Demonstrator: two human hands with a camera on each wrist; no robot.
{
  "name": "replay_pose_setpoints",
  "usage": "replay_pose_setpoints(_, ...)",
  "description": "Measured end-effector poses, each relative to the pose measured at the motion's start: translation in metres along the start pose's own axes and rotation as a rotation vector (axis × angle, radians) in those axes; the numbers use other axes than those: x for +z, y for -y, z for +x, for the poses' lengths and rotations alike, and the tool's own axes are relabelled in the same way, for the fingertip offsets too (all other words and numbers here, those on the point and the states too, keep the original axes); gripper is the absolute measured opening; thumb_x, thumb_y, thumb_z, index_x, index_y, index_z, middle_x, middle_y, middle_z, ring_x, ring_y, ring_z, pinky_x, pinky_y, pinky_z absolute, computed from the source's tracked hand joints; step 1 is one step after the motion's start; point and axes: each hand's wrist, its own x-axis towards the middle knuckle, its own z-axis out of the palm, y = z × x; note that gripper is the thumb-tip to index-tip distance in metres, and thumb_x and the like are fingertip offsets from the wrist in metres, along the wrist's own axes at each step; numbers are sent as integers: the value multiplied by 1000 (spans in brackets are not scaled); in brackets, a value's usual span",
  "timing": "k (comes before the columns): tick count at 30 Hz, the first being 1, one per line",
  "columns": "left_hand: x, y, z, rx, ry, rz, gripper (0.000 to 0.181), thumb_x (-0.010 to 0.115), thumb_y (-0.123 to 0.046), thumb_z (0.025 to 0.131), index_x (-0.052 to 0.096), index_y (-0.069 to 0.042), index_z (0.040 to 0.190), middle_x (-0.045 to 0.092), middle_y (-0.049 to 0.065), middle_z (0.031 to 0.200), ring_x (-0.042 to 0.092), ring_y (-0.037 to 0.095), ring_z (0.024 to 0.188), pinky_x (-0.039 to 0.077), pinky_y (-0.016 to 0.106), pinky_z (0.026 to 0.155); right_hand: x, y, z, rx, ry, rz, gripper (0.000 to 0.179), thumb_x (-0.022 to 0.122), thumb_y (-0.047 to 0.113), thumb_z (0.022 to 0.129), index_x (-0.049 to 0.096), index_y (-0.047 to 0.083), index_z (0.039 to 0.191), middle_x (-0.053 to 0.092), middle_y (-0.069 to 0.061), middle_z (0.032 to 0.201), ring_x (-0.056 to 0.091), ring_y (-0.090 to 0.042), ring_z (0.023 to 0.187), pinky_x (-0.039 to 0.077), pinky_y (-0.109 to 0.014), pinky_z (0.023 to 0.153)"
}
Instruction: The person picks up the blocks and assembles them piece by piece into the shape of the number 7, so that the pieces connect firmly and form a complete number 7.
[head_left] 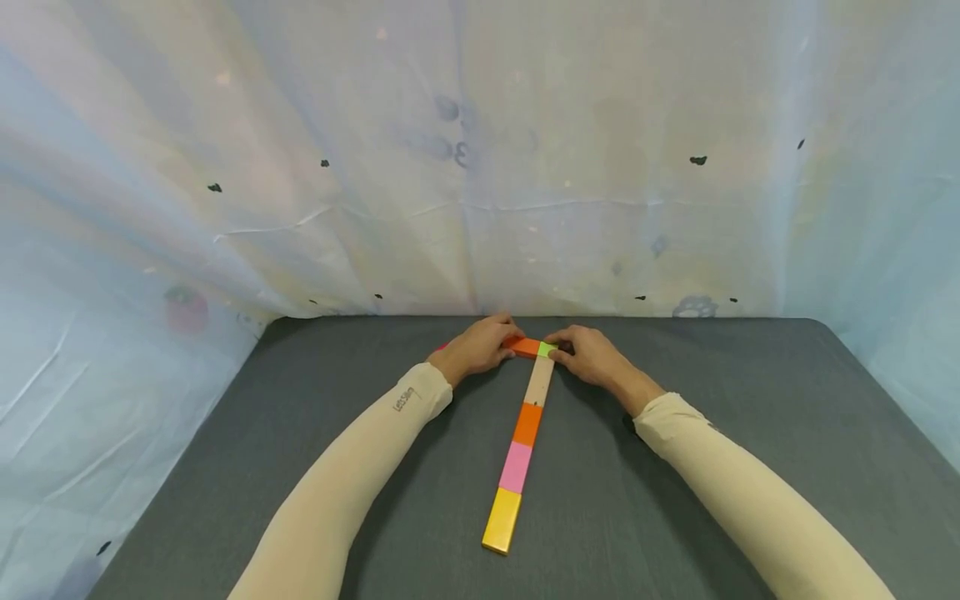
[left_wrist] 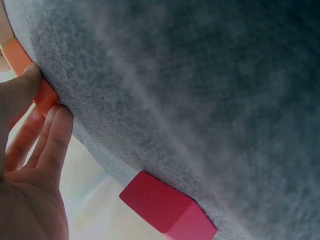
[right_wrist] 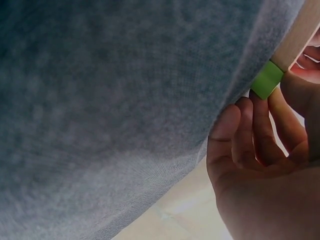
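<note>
My left hand (head_left: 483, 343) pinches an orange block (head_left: 522, 346) at the far end of a row of blocks, its thumb on the near side as the left wrist view shows. Right against that block sits a small green block (right_wrist: 267, 80), which my right hand (head_left: 592, 357) holds between thumb and fingers. From the green block a line runs toward me: a plain wood block (head_left: 538, 382), another orange block (head_left: 528, 423), a pink block (head_left: 516, 467) and a yellow block (head_left: 501, 521). They lie end to end, forming a corner with the far orange block.
A red block (left_wrist: 165, 205) lies apart on the table, beyond my left wrist and mostly hidden by it in the head view. The dark grey tabletop (head_left: 750, 433) ends at a pale printed curtain (head_left: 562, 167) behind and at the sides.
</note>
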Motion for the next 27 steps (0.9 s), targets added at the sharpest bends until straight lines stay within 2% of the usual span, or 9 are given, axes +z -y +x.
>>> replay_pose_setpoints(27,2,4,0,-29,-18,-45,35,70,-21,94,67,-12,128,60,6,120,57,19,99,50,34,93,0,1,1,2,5,4,35,60,22,101,64,9,133,64,-14,125,63,-27,108,51,-46,95)
